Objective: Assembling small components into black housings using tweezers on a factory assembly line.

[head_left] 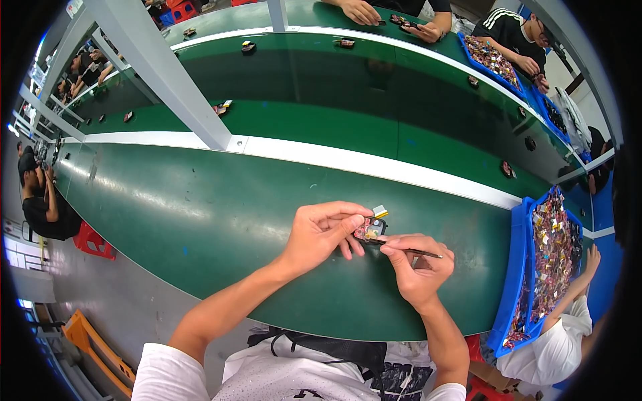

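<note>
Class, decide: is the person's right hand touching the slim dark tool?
Touching: the head view shows the right hand pinching the slim dark tool, with no gap between them.

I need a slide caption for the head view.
Left hand holds a small device, right hand a slim tool, above green table.

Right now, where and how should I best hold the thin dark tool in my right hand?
Likely pinch the thin dark tool by its slim shaft, from the right: its left end sits at the small device in your left hand, while its right end sticks out free.
</note>
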Demonstrator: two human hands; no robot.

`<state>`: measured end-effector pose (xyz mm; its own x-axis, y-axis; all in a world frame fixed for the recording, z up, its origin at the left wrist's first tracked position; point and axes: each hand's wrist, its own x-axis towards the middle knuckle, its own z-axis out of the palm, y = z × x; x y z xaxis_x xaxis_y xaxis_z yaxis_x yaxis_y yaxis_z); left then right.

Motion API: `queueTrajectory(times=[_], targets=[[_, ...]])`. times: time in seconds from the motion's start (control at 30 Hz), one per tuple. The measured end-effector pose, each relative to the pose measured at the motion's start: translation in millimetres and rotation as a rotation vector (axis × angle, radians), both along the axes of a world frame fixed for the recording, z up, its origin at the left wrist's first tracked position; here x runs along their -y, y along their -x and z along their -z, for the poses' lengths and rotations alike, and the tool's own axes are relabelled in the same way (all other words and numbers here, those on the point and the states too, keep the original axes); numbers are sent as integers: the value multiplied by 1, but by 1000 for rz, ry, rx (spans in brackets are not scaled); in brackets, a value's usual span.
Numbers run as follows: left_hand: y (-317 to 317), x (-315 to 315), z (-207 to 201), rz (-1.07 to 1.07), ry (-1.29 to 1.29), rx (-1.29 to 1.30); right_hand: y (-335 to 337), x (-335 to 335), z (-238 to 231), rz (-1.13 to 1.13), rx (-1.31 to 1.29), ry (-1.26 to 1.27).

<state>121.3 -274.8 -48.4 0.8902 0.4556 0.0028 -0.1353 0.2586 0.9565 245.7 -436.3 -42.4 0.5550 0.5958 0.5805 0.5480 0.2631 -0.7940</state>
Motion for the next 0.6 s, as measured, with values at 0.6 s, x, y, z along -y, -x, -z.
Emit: queueTrajectory(times=[0.6], targets=[[1,2,-7,3,-25,-56,-3,5,0,50,-118,106]])
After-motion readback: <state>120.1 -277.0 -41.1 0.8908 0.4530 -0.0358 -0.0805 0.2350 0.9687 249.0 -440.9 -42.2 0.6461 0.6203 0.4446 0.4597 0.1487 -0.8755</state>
